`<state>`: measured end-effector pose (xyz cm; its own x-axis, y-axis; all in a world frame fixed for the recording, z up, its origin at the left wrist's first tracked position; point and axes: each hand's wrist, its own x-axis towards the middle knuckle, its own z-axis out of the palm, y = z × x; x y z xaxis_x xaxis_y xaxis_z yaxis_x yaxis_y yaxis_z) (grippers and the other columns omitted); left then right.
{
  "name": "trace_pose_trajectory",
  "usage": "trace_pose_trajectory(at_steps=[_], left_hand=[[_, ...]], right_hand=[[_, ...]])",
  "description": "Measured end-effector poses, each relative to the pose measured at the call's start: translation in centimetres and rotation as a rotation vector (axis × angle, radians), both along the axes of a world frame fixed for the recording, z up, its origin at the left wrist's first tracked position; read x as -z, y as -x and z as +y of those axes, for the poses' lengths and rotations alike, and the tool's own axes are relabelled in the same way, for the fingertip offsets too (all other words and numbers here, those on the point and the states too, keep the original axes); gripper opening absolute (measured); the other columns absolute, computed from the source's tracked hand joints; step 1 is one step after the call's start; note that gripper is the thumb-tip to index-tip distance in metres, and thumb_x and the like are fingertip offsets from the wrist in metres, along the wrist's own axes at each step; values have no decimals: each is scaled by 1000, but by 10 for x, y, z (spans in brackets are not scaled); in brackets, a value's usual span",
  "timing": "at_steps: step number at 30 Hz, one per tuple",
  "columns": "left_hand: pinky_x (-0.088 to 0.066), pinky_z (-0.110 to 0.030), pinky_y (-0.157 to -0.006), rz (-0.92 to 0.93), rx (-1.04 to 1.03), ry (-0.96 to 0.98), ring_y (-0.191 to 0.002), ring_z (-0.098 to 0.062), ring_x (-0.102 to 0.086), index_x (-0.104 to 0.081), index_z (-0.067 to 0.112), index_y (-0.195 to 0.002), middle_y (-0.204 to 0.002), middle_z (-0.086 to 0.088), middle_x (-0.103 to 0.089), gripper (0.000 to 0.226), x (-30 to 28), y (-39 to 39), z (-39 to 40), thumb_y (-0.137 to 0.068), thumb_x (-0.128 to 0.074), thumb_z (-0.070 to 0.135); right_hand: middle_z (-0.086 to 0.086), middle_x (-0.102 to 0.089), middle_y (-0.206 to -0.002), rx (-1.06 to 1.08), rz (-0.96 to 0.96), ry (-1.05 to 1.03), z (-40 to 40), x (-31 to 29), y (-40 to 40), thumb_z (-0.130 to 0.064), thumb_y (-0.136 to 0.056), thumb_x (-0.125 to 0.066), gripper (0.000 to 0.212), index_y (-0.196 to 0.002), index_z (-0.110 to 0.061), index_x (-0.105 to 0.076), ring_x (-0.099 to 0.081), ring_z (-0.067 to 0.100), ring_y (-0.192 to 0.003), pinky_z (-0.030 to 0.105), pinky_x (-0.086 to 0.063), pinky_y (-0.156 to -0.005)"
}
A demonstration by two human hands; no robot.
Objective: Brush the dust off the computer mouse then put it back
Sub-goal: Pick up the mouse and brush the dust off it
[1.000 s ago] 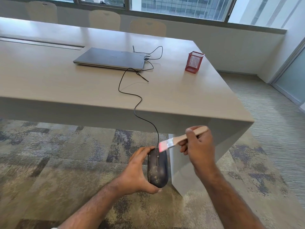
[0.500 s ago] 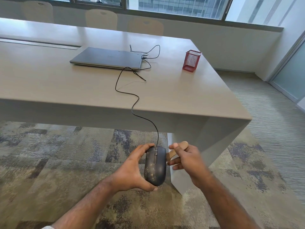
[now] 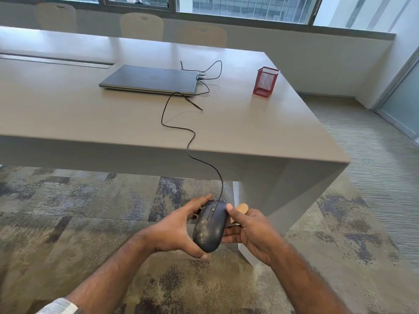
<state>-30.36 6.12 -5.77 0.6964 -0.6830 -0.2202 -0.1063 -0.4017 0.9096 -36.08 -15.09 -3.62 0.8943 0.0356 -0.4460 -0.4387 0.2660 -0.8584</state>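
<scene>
A black wired computer mouse [image 3: 209,225] with pale dust smears on its back is held in the air below the table's front edge. My left hand [image 3: 174,230] grips its left side and underside. My right hand [image 3: 251,232] touches the mouse's right side with thumb and fingers while it holds a wooden-handled brush [image 3: 242,208]; only the rounded handle end shows, the bristles are hidden behind the mouse. The mouse's black cable [image 3: 192,141] runs up over the table edge to a closed grey laptop [image 3: 149,80].
The beige table [image 3: 260,132] fills the upper view, with a red mesh pen holder [image 3: 265,81] at its right. Its side panel stands right behind my hands. Patterned carpet lies below. Chairs and windows line the far side.
My right hand has dropped from above the mouse, where the brush's bristles met its front, down to its right side and now touches it. The brush head went out of sight.
</scene>
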Motion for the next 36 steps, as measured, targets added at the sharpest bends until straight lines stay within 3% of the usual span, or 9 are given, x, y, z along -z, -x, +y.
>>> trace_pose_trajectory(at_steps=[7,14,17,23,28,32,36], left_hand=[[-37,-30,-120,48,4,1,-140,-3,-45,-22,36,-160,-153,17,-44,134,-4,-3,1,-51,-97,19],[-42,-36,-118,77,-92,89,-134,1,-52,-28,36,-159,-148,18,-50,123,0,2,0,-57,-94,18],[-44,-36,-117,38,-187,117,-134,-2,-53,-32,36,-157,-148,18,-51,125,2,10,-1,-51,-99,32],[-44,-16,-102,-237,-539,119,-121,5,-54,-44,31,-149,-133,19,-54,125,11,45,-11,-38,-92,62],[-42,-5,-87,-324,-738,127,-110,21,-51,-54,36,-135,-122,29,-54,106,23,64,-19,-39,-85,68],[-46,-1,-81,-350,-800,137,-106,14,-57,-61,44,-117,-112,23,-66,78,27,67,-21,-46,-85,64],[-48,-4,-81,-320,-829,163,-102,6,-62,-69,37,-117,-111,18,-70,75,34,65,-22,-47,-85,60]], right_hand=[[16,-70,-76,61,0,-58,0,7,-1,-17,-97,-60,38,-114,17,-58,-71,31,-61,40,-63,-58],[16,-65,-73,213,-3,-126,6,15,-2,-18,-95,-62,23,-100,5,-60,-70,30,-60,38,-62,-55],[13,-68,-73,244,-29,-146,11,16,-2,-18,-96,-62,24,-101,6,-62,-71,30,-63,39,-62,-57],[11,-67,-73,360,-58,-163,18,21,-3,-19,-96,-63,23,-100,4,-59,-71,29,-63,39,-61,-56],[8,-69,-66,424,-80,-209,26,31,0,-20,-90,-67,23,-93,2,-60,-72,29,-63,38,-61,-57],[11,-71,-69,429,-92,-226,33,40,6,-25,-81,-70,28,-90,1,-63,-73,30,-63,35,-60,-53],[10,-70,-67,449,-88,-245,35,44,9,-19,-90,-66,17,-87,-3,-63,-73,29,-61,33,-58,-50]])
